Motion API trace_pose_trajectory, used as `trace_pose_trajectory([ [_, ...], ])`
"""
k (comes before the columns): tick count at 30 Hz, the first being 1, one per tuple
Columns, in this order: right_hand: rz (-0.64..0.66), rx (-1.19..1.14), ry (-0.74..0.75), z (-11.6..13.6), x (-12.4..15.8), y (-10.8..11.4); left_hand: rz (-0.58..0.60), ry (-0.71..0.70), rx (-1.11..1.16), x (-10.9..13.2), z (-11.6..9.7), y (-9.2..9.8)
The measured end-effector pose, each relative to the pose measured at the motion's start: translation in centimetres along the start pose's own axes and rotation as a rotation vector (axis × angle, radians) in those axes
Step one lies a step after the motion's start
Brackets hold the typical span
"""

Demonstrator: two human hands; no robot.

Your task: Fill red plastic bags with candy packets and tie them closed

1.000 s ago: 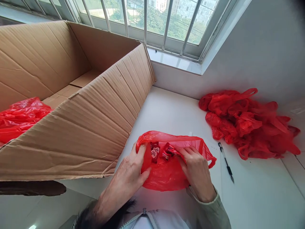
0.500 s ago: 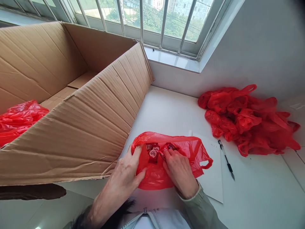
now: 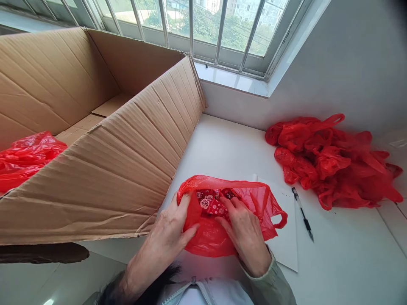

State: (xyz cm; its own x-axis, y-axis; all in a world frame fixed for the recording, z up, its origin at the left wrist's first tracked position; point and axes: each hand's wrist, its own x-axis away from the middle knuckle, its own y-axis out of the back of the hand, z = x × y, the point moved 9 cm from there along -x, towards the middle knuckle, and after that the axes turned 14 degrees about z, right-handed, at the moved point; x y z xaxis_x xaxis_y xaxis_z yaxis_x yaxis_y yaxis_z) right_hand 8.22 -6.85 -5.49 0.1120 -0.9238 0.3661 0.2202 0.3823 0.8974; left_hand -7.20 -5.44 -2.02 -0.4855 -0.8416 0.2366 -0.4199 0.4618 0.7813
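Observation:
A red plastic bag [image 3: 213, 241] lies on the white table in front of me with its mouth open. My left hand [image 3: 171, 222] grips the left side of its rim, fingers inside and thumb on the near side. My right hand [image 3: 246, 228] reaches into the opening, closed on a red printed packet [image 3: 218, 208] between thumb and fingers; its fingertips are partly hidden. Beside it in the bag shows another packet with a pale heart-shaped print [image 3: 206, 201]. One loop handle [image 3: 281, 220] of the bag sticks out to the right.
A large open cardboard box [image 3: 136, 156] stands at the left, with red plastic [image 3: 32, 154] inside. Crumpled red bags [image 3: 327, 161] are heaped at the right by the wall. A black pen [image 3: 303, 215] lies beside white paper [image 3: 288, 250]. Behind is a barred window [image 3: 219, 34].
My right hand has shifted slightly right and toward me, its thumb farther from the fingers. More of the dotted red packet shows in the bag. My left hand keeps its grip.

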Motion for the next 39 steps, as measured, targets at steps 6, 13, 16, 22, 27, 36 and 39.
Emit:
trace_pose_trajectory([
  [6, 0.076, 0.074, -0.025, -0.8, -0.3, -0.5, 0.024, 0.028, 0.006, 0.1, -0.1, 0.1],
  [13, -0.02, 0.051, 0.092, 1.5, -0.9, 1.0, -0.011, -0.019, -0.015, 0.2, -0.2, 0.3],
  [16, -0.066, -0.003, 0.173, 3.2, -1.3, 0.7, -0.024, -0.029, -0.033, 0.3, 0.1, 0.1],
  [22, -0.081, 0.0, 0.282, 4.6, -0.9, -0.8, -0.018, 0.003, -0.021, 0.1, 0.6, -0.1],
  [27, 0.006, 0.003, 0.441, 4.0, 0.4, -0.9, -0.02, 0.027, -0.043, -0.2, 0.7, -0.1],
  [36, -0.143, -0.03, 0.13, -2.6, 1.8, 2.1, 0.032, 0.008, 0.015, -0.1, -0.2, 0.0],
  [39, -0.119, -0.057, 0.08, -3.2, 1.8, 2.6, 0.033, -0.004, 0.016, -0.2, -0.3, -0.1],
])
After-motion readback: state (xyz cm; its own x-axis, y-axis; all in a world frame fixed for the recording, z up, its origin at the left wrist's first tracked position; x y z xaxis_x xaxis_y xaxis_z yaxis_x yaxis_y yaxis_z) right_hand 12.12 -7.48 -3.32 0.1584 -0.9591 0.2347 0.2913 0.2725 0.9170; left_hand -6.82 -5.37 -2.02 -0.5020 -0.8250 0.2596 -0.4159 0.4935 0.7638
